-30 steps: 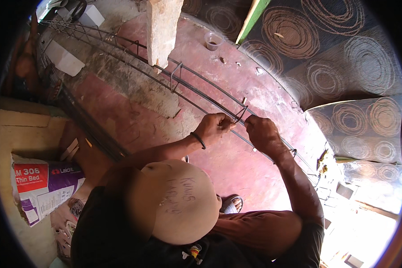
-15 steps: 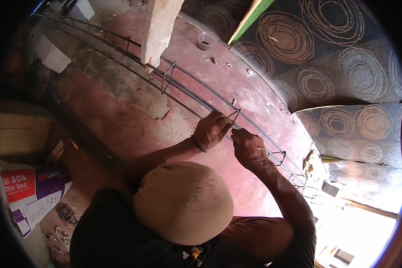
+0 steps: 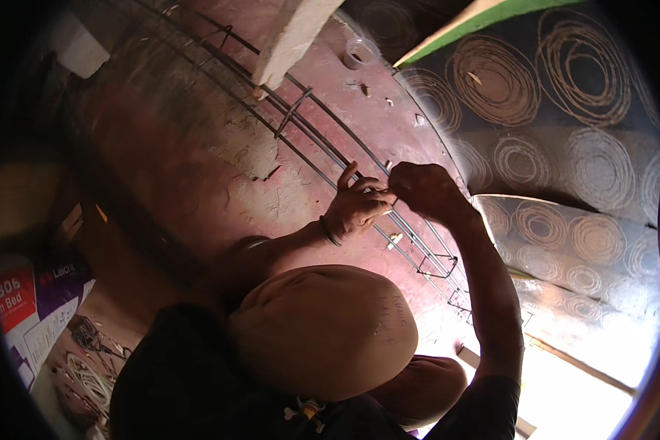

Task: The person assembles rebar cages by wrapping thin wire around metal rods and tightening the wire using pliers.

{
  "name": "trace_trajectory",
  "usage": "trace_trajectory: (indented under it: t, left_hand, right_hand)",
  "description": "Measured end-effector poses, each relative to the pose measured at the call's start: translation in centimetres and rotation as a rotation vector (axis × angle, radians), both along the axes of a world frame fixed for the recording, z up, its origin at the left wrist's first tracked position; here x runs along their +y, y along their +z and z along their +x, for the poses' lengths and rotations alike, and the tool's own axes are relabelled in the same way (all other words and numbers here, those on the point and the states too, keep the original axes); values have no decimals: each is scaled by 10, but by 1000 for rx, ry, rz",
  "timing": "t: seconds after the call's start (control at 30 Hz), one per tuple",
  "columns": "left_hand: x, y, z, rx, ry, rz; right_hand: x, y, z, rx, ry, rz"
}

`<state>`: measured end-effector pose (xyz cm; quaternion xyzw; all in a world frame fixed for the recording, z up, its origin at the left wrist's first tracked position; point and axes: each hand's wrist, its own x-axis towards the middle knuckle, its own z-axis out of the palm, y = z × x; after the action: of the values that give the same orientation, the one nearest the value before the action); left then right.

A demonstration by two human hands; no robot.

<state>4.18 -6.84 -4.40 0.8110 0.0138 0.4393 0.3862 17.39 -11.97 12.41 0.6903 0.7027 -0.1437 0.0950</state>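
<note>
Head view. Seen from above: tan cap (image 3: 323, 330) and dark shirt fill the lower middle, both forearms reaching up and away.

Left hand (image 3: 356, 205), dark band at the wrist, laid on the rebar cage (image 3: 323, 143), fingers pinched around one of its long bars. Right hand (image 3: 425, 191) just beside it, touching it, closed into a fist at the same spot; whatever sits inside the fist hidden, so contents not determinable.

Cage itself: several thin long bars tied with square stirrups, lying in a long diagonal from upper left to lower right across the floor (image 3: 198, 161).

Floor: worn reddish surface, patchy, with a grey broken area of exposed cement near the middle and small debris scattered near the top. Pale post (image 3: 293, 37) standing over the cage at the top. Dark cloth with tan spiral rings (image 3: 557, 95) covering the right side, green-edged board (image 3: 477, 18) above it. Printed bag (image 3: 29, 315) at lower left, loose pale wire coils (image 3: 88, 378) beside it. Bright overexposed light at lower right.
</note>
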Motion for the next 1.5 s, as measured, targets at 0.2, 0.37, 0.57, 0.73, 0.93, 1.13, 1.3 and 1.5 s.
trace_trajectory:
  t: [0.2, 0.37, 0.57, 0.73, 0.93, 1.13, 1.3, 1.5]
  left_hand:
    - [3, -4, -5, 25, -60, -75]
    - [14, -6, -10, 53, -53, -56]
    - [3, 3, 5, 103, -68, 78]
    - [15, 10, 5, 109, -74, 143]
    - [1, 18, 10, 108, -142, 279]
    - [8, 22, 27, 111, -322, 465]
    - [11, 56, 11, 228, -319, 579]
    - [-17, 63, -45, 305, -544, 363]
  right_hand:
    - [-31, -29, 24, -104, -235, -271]
    - [-63, -14, -22, 429, -475, -245]
    - [-80, 5, -19, 1011, -1116, -238]
    - [-86, 6, -34, 1079, -1145, -141]
    - [-233, 0, -76, 1071, -1220, 16]
    - [-319, -141, -192, 856, -838, 201]
    - [-290, -217, -228, 743, -620, 337]
    - [-282, -216, -206, 828, -595, 407]
